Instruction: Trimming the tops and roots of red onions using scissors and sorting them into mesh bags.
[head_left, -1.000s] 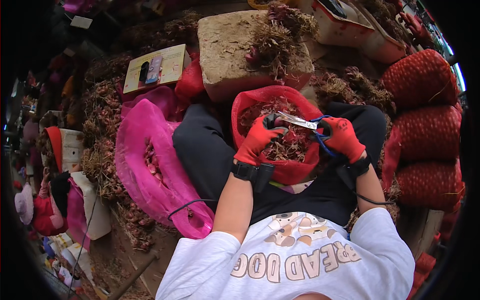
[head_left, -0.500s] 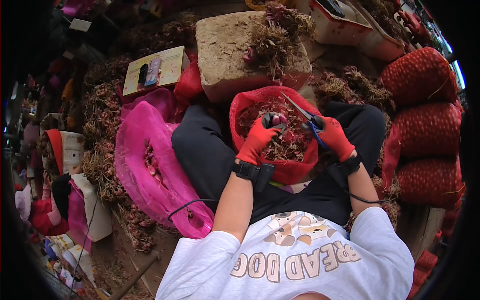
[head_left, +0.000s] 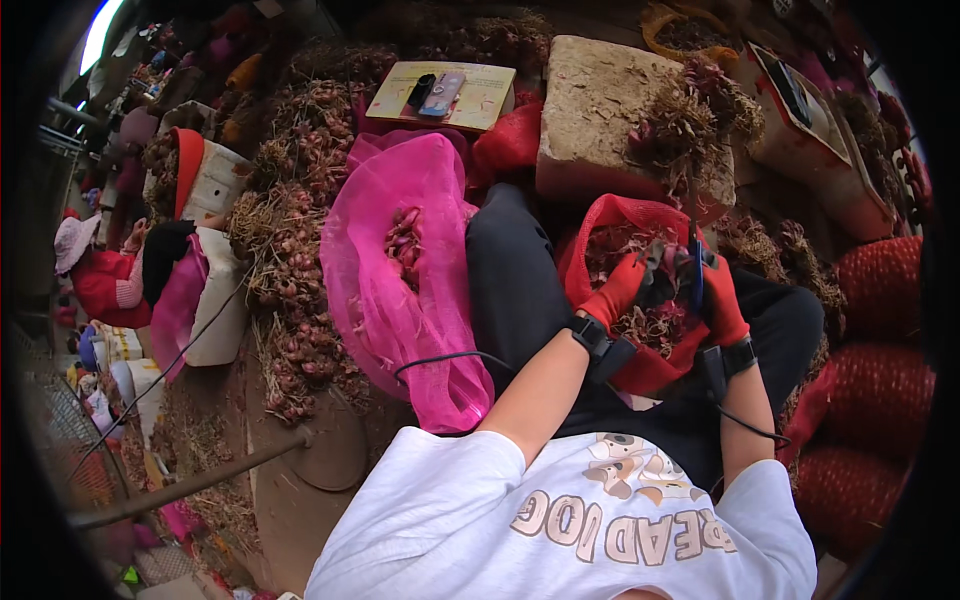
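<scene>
My right hand (head_left: 722, 305), in a red work glove with dark finger parts, grips blue-handled scissors (head_left: 698, 270) whose blades point away from me. Close beside it, my left hand (head_left: 625, 285) wears the same kind of glove, its fingers closed; what they hold is too dark to make out. Both hands are over a red mesh bag (head_left: 592, 235) between my legs, which holds loose shallot trimmings (head_left: 650, 330). Left of my leg lies a pink mesh bag (head_left: 350, 270) with peeled-looking shallots (head_left: 405, 240) inside.
Ahead is a worn foam block (head_left: 590, 110) with a dried shallot bunch (head_left: 690, 120) on it. A box (head_left: 385, 95) carries a phone (head_left: 442, 93). Shallot piles (head_left: 300, 210) line the left; full red sacks (head_left: 880, 385) stack on the right. Another person (head_left: 100, 275) sits far left.
My view has swung left, so everything sits further right. My left hand has closed in beside the scissors, and the shallots seen in it before no longer show. The scissors now point more straight ahead.
</scene>
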